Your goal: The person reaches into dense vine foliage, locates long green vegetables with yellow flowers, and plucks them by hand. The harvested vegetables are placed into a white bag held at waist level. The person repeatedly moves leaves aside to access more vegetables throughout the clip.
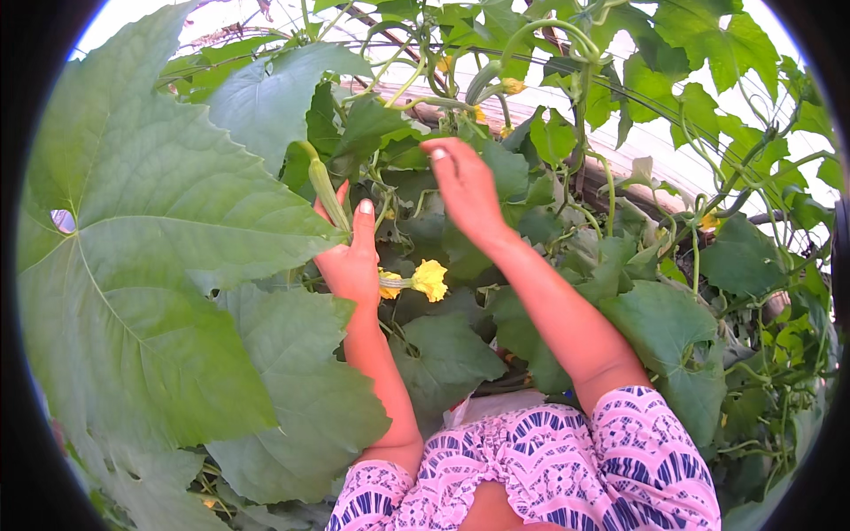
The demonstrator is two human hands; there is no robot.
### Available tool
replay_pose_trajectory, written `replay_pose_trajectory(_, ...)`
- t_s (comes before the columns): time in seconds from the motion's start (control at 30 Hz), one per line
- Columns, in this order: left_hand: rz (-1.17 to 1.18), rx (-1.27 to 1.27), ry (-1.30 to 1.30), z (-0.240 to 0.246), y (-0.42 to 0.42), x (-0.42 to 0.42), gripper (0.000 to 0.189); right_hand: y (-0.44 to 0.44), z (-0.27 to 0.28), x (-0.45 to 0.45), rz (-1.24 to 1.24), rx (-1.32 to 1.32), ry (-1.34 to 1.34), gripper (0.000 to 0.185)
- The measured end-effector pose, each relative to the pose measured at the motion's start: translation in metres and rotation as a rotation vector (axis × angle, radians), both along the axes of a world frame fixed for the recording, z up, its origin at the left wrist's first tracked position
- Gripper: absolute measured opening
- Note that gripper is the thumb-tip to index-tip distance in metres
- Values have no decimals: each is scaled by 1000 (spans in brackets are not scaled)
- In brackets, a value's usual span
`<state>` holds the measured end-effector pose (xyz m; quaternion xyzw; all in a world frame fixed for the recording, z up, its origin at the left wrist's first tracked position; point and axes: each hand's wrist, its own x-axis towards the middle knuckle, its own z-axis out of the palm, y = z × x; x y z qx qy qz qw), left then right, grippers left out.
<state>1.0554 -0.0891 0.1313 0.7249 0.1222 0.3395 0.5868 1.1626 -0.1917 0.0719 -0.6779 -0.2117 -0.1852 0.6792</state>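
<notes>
My left hand (350,255) is wrapped around young ribbed luffa gourds. One slim green gourd (327,192) points up between its thumb and fingers, and a yellow flower (429,280) on a striped green stalk sticks out to the right by the wrist. Part of that hand is hidden behind a large leaf (199,219). To the right and higher, my right hand (459,179) is raised among the leaves with its fingers bent and drawn together. Whether anything small is between its fingertips cannot be seen.
Vines with more small gourds (483,81) and yellow flowers hang from wires overhead. A wooden pole (647,198) crosses behind the foliage at right. Broad leaves (671,332) crowd both arms, and a whitish bag-like thing (498,405) lies by the waist.
</notes>
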Motion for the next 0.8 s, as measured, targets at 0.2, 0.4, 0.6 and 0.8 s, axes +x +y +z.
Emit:
replay_pose_trajectory(0.2, -36, 217, -58, -16, 3, -5, 47, -41, -30, 22, -51, 61, 97, 29)
replay_pose_trajectory(0.4, -83, 111, 2, -6, -6, -13, 48, -25, -9, -73, 849, 50, 288, 65)
replay_pose_trajectory(0.6, -267, -27, 106, -19, -18, -30, 56, -34, -26, -106, 974, -136, 298, 71)
replay_pose_trajectory(0.8, -384, -121, 45, -28, -14, -35, 66, -48, -46, -124, 1248, -203, 421, 30)
